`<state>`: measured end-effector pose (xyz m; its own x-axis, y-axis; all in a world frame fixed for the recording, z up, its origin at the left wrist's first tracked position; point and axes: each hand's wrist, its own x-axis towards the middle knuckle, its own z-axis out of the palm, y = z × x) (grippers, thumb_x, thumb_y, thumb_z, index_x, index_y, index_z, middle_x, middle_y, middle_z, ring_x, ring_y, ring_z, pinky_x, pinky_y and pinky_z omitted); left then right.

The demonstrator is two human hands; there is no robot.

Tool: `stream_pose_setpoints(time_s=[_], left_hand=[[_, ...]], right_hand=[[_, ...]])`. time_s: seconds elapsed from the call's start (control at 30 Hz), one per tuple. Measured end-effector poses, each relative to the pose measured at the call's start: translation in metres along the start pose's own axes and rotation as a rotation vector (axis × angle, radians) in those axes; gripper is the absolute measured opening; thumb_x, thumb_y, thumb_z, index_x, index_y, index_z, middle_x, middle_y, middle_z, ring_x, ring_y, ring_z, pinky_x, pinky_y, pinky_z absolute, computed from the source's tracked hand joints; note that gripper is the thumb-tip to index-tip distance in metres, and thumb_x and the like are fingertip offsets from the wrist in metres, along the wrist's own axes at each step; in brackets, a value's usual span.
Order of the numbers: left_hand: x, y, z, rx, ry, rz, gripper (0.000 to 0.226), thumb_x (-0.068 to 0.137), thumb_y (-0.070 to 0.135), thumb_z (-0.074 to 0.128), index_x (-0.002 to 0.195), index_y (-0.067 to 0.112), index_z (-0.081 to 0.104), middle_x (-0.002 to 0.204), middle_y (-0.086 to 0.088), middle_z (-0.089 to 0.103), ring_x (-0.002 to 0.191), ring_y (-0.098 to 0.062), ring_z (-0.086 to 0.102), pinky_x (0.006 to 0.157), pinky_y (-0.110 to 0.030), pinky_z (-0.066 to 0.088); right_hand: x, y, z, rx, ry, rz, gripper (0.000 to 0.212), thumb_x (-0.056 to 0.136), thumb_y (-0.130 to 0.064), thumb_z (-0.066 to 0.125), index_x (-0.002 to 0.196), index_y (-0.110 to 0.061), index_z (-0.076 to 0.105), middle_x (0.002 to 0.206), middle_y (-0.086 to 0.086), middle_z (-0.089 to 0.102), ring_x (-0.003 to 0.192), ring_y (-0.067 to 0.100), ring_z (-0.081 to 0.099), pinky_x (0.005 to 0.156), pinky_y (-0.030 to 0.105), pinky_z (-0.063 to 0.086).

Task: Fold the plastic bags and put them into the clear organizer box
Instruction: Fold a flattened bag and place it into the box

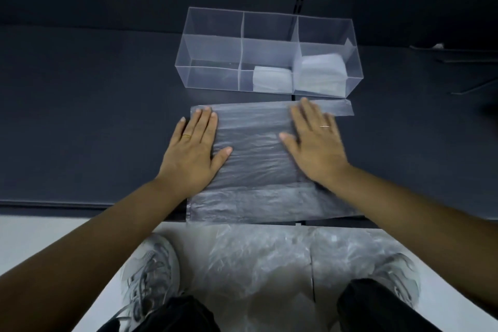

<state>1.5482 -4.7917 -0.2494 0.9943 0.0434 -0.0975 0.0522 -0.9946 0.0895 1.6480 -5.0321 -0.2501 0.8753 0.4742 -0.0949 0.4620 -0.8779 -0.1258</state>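
A translucent plastic bag [256, 159] lies spread flat on the dark table, its near edge reaching the table's front edge. My left hand [195, 149] presses flat on the bag's left side, fingers straight. My right hand [314, 140] lies flat on its right side, fingers pointing toward the box. Just beyond the bag stands the clear organizer box [213, 48] with three compartments. One folded bag [272, 79] sits in the middle compartment and another folded bag [319, 73] fills the right one. The left compartment holds nothing.
A heap of loose plastic bags [269, 259] lies on the pale floor below the table edge, between my two grey shoes [151, 275]. The dark table [94, 116] extends left and right of the bag. Thin dark items [463, 59] lie at the far right.
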Motion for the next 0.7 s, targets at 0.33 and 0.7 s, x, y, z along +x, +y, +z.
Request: stream_pose_setpoints(time_s=[0.33,0.7], left_hand=[[-0.072,0.001,-0.010,-0.073,0.090,0.359,0.079,0.094,0.065,0.026,0.146,0.005,0.035,0.154,-0.012,0.030,0.144,-0.026,0.025,0.117,-0.046,0.016],[-0.122,0.002,-0.022,-0.287,0.244,0.451,0.031,0.099,0.022,0.046,0.108,0.012,0.074,0.119,0.000,0.068,0.114,-0.017,0.062,0.099,-0.036,0.045]], right_hand=[[-0.064,0.023,-0.023,0.192,0.192,0.025,0.065,0.098,-0.041,0.039,0.148,-0.002,0.026,0.157,0.017,0.019,0.146,0.032,0.016,0.119,0.046,0.012],[-0.113,-0.045,0.000,0.216,0.177,-0.499,0.022,0.082,-0.031,0.067,0.097,-0.016,0.071,0.103,0.001,0.066,0.095,0.019,0.054,0.081,0.031,0.043]])
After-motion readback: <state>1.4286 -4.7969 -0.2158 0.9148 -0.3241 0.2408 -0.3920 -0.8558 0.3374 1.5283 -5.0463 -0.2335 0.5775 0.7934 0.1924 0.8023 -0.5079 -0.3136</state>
